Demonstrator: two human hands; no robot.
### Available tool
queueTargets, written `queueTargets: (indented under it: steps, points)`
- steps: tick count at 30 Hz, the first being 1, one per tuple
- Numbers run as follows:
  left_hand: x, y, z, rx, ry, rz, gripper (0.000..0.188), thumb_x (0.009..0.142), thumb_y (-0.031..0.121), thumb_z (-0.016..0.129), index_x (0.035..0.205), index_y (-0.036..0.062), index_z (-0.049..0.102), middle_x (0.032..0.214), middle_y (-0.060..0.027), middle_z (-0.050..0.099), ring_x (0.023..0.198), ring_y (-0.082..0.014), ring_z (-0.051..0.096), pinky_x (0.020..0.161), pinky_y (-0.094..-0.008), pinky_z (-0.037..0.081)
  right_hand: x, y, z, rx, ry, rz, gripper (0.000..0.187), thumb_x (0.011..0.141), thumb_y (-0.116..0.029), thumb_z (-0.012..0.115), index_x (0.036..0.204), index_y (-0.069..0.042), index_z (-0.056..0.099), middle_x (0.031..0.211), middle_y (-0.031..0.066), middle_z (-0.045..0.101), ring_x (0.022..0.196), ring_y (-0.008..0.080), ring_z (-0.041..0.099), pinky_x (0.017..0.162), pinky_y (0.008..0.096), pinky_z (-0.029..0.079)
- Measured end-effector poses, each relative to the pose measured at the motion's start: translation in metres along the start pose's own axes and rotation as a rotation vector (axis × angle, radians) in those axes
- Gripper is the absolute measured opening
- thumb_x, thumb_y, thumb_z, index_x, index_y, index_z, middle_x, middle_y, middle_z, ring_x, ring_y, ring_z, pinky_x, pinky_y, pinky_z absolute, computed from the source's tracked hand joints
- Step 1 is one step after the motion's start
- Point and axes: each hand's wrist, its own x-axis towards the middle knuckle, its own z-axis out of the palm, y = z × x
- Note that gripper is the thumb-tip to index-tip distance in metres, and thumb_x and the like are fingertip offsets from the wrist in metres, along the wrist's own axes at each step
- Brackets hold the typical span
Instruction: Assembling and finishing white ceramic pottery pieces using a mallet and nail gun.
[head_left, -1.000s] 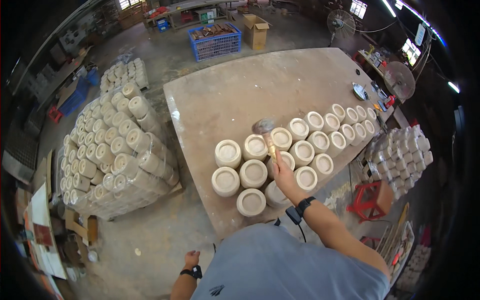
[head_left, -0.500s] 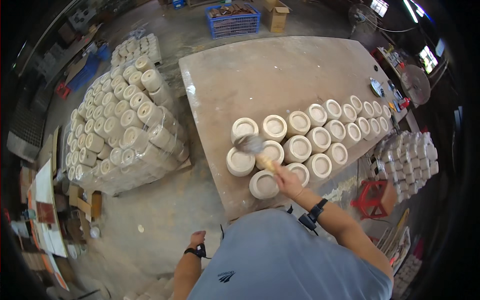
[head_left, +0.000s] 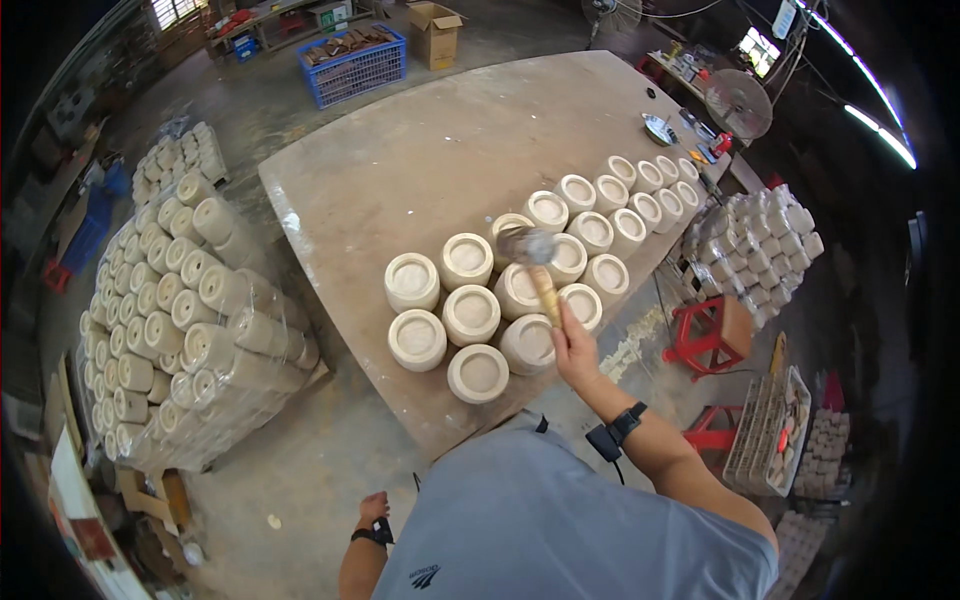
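Note:
My right hand (head_left: 576,352) is closed round the light wooden handle of a mallet (head_left: 527,246). Its dark, greyish head is slightly blurred and hovers over the cream cylinders on the table, hiding part of one; contact cannot be told. Among these round-recessed pieces, a cylinder (head_left: 527,345) stands just left of my hand, and another cylinder (head_left: 477,374) sits at the near edge. My left hand (head_left: 373,507) hangs low beside my body, away from the table, with its fingers curled and nothing visible in them.
The cylinders stand in rows on a large brown table (head_left: 400,170). Left of it is a wrapped stack of similar pieces (head_left: 170,320); another stack (head_left: 755,245) is at right. Red stools (head_left: 705,335) stand near my right arm. A blue crate (head_left: 352,75) sits beyond the table.
My right hand with the mallet has shifted across the cylinders, from the leftmost ones toward those farther right. The whole view has turned, so the table appears farther left. My left hand still hangs low.

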Motion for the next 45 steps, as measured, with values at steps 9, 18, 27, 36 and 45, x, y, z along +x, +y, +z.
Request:
queueTargets:
  steps: [9, 18, 27, 36, 45]
  points:
    - [0.03, -0.03, -0.011, 0.589, -0.024, 0.292, 0.028, 0.083, 0.029, 0.076, 0.096, 0.0097, 0.06, 0.086, -0.0063, 0.069, 0.076, -0.0224, 0.068, 0.06, -0.0426, 0.056, -0.016, 0.067, -0.009, -0.179, -0.351, 0.402, 0.06, 0.099, -0.027, 0.06, 0.156, -0.019, 0.041, 0.104, 0.0302, 0.07, 0.097, 0.0497, 0.067, 0.084, 0.053, 0.054]
    - [0.024, 0.027, -0.011, -0.569, 0.124, -0.369, 0.027, 0.09, 0.031, 0.068, 0.097, 0.0047, 0.071, 0.074, -0.0052, 0.065, 0.061, -0.0188, 0.064, 0.051, -0.0361, 0.051, -0.042, 0.009, -0.042, 0.414, 0.09, 0.5, 0.059, 0.103, -0.011, 0.056, 0.158, -0.011, 0.037, 0.11, 0.0095, 0.068, 0.083, 0.021, 0.066, 0.075, 0.0341, 0.054]
    - [0.051, -0.036, 0.014, -0.116, -0.079, -0.163, 0.036, 0.093, 0.031, 0.067, 0.117, 0.0051, 0.064, 0.096, -0.0078, 0.068, 0.077, -0.0234, 0.067, 0.063, -0.0422, 0.054, -0.113, -0.011, -0.046, -0.018, -0.344, 0.053, 0.06, 0.1, -0.021, 0.061, 0.155, -0.01, 0.039, 0.095, 0.0136, 0.068, 0.075, 0.0292, 0.068, 0.068, 0.0401, 0.056]
    - [0.038, 0.07, 0.015, -0.473, 0.036, -0.405, 0.026, 0.097, 0.025, 0.062, 0.118, 0.0096, 0.063, 0.104, -0.0102, 0.07, 0.087, -0.0278, 0.072, 0.072, -0.0434, 0.058, -0.092, -0.019, -0.049, 0.01, -0.492, 0.167, 0.06, 0.097, -0.022, 0.065, 0.154, -0.023, 0.045, 0.099, 0.0185, 0.07, 0.083, 0.0388, 0.069, 0.072, 0.0468, 0.057]
    - [0.02, 0.043, 0.047, 0.709, -0.213, 0.51, 0.028, 0.089, 0.028, 0.071, 0.109, 0.0124, 0.06, 0.092, -0.0059, 0.066, 0.08, -0.0278, 0.066, 0.062, -0.0488, 0.055, -0.104, 0.07, -0.063, -0.102, -0.442, 0.226, 0.063, 0.095, -0.017, 0.067, 0.154, -0.019, 0.043, 0.098, 0.0172, 0.067, 0.079, 0.0394, 0.067, 0.069, 0.0479, 0.055]
